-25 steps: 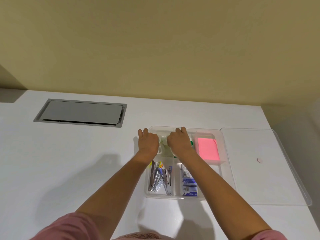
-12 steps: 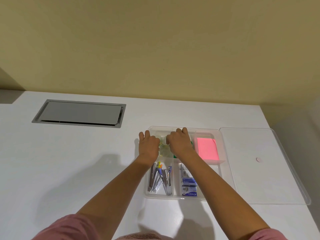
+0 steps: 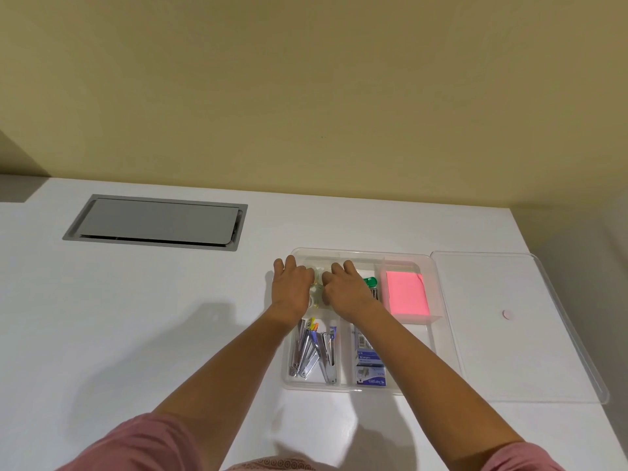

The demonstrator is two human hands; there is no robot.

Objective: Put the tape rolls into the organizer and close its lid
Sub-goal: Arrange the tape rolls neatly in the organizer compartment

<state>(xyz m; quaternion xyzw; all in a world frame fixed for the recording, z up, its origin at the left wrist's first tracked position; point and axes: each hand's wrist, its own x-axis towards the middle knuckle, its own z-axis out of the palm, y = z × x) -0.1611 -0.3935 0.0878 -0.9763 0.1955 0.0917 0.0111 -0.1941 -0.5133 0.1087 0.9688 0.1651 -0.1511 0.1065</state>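
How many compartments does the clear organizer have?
4 visible: far left under both hands, far right holding pink sticky notes, near left with metal tools, near right with small boxes. Arms may hide others.

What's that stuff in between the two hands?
In the head view, clear tape rolls sit between the left hand and right hand, inside the organizer.
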